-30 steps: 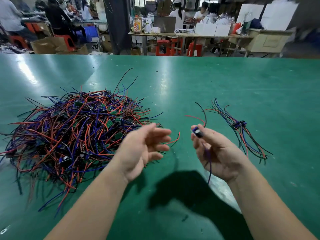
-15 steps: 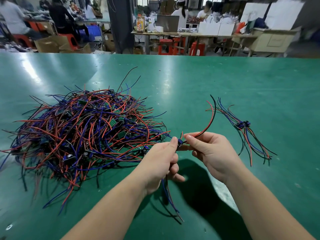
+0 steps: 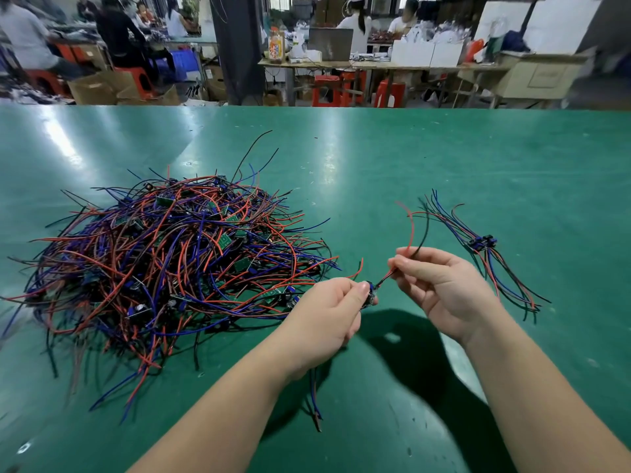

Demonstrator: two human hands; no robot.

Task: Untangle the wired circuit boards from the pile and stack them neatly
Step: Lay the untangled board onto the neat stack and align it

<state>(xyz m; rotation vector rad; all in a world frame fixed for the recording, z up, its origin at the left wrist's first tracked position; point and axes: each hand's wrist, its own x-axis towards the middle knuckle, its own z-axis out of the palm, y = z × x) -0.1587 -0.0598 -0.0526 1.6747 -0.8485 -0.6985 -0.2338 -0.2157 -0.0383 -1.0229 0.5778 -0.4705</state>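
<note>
My left hand (image 3: 327,315) pinches a small circuit board (image 3: 370,296); my right hand (image 3: 440,288), just beside it, grips the board's red and black wires (image 3: 414,233), between pile (image 3: 164,261) and stack (image 3: 485,242).

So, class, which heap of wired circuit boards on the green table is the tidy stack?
The small bundle right of the right hand: boards together, wires aligned. The big pile on the left is tangled.

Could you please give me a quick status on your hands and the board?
Left hand pinches one board, just off the pile. Right hand pinches its red and black wires. Small stack at right, path open.
</note>
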